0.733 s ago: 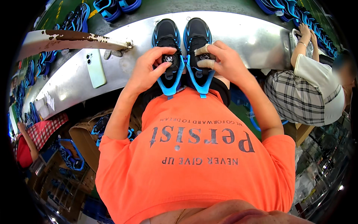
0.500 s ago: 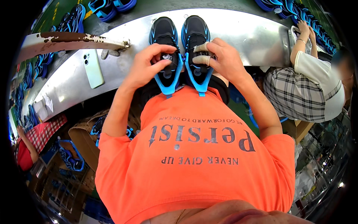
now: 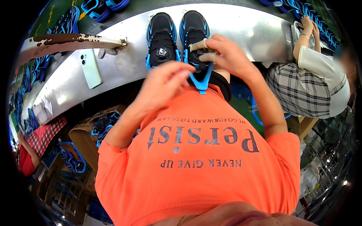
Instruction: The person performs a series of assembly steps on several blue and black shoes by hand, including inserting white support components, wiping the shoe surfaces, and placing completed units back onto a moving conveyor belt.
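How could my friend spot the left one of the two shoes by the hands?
Find the silver metal table curving across the top. Near its middle, a black-and-blue pair points away from the orange shirt. The left shoe has its dial showing fully, while fingers of the right hand reach over its neighbour.

Glaring bench [image 3: 241, 26], blurred left grip [image 3: 164, 83]

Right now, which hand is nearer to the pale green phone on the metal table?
Left. The left hand is over the rear of the left-side shoe, right of the phone; the right hand is farther right, over the right-side shoe.
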Action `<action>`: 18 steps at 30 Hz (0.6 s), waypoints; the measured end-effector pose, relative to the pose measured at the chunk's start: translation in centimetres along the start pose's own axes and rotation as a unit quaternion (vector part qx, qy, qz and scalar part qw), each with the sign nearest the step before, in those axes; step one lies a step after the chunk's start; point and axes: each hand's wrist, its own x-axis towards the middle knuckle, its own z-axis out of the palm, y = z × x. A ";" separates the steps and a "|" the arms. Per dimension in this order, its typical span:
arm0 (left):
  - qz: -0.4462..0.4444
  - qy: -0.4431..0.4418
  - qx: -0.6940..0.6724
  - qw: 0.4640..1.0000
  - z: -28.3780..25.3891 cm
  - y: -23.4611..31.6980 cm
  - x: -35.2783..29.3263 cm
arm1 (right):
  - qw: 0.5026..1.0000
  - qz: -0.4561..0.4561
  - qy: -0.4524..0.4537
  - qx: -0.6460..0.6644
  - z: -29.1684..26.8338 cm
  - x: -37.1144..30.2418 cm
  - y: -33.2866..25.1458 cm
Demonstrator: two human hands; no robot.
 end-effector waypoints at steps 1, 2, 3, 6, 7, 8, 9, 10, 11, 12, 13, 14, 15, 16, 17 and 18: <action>-0.035 -0.031 -0.080 0.996 1.4 -0.3 0.2 | 0.999 0.021 0.027 -0.039 0.5 -0.2 -0.4; -0.070 -0.059 -0.161 0.983 2.7 -0.9 0.4 | 0.999 0.030 0.027 -0.035 0.4 -0.3 -0.5; -0.101 -0.075 -0.245 0.961 3.1 -1.5 1.2 | 0.998 0.042 0.027 -0.029 0.4 -0.3 -0.5; -0.093 -0.055 -0.397 0.911 3.9 -1.9 2.4 | 0.999 -0.023 0.024 0.031 -0.1 -0.2 0.3; -0.076 -0.030 -0.423 0.902 4.2 -2.1 2.7 | 0.997 -0.049 0.013 0.052 -0.2 -0.2 0.6; -0.066 -0.023 -0.433 0.899 4.5 -2.2 2.9 | 0.994 -0.074 0.004 0.074 -0.3 0.0 0.8; -0.057 -0.016 -0.442 0.895 4.9 -2.2 3.1 | 0.998 -0.061 -0.023 0.017 -0.4 0.4 1.2; -0.047 -0.010 -0.451 0.891 5.0 -2.2 3.2 | 0.999 -0.029 -0.013 0.006 -0.2 0.2 0.9; -0.050 -0.006 -0.455 0.889 5.1 -2.4 3.2 | 1.000 0.002 -0.002 -0.005 0.2 0.0 0.3; -0.053 -0.003 -0.459 0.887 5.0 -2.6 3.1 | 0.999 0.034 0.008 -0.015 0.4 0.0 0.0; -0.057 0.000 -0.463 0.885 5.0 -2.7 3.1 | 0.999 0.029 0.017 -0.005 0.6 -0.1 0.2; -0.057 0.001 -0.465 0.883 5.1 -2.6 3.0 | 0.999 -0.013 0.025 0.017 0.5 0.0 0.4; -0.057 0.001 -0.468 0.882 5.1 -2.5 3.0 | 0.997 -0.054 0.032 0.039 0.4 0.1 0.9; -0.057 0.002 -0.471 0.880 5.1 -2.4 2.9 | 0.993 -0.096 0.039 0.060 0.3 0.3 1.2; -0.064 0.005 -0.470 0.881 5.2 -2.4 3.0 | 0.993 -0.099 0.030 0.052 0.3 0.4 1.3; -0.070 0.007 -0.469 0.881 5.3 -2.5 3.0 | 0.994 -0.101 0.021 0.043 0.2 0.4 1.5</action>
